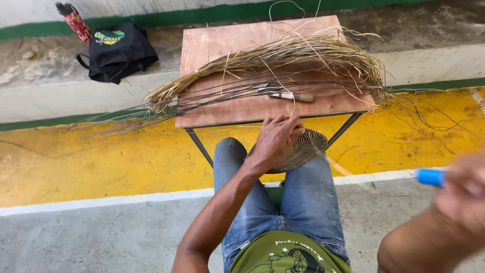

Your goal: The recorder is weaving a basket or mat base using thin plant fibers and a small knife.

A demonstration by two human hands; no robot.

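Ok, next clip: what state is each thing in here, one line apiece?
Left hand: gripping the woven disc on the lap.
Woven disc: partly woven, resting on the right knee.
Right hand: raised, blurred, shut on a blue-handled tool.
Fibre bundle: tied, lying across the wooden table.
Knife: lying flat on the table.
Black bag: closed.

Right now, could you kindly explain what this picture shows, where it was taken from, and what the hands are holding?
This is one view from a camera on a seated person's head, looking down at their knees. The left hand grips a round woven disc on the lap. The right hand, blurred, holds a blue-handled tool. In front stands a small wooden table carrying a bundle of dry straw, thin dark rods and a knife. A black bag and a bottle lie beyond.
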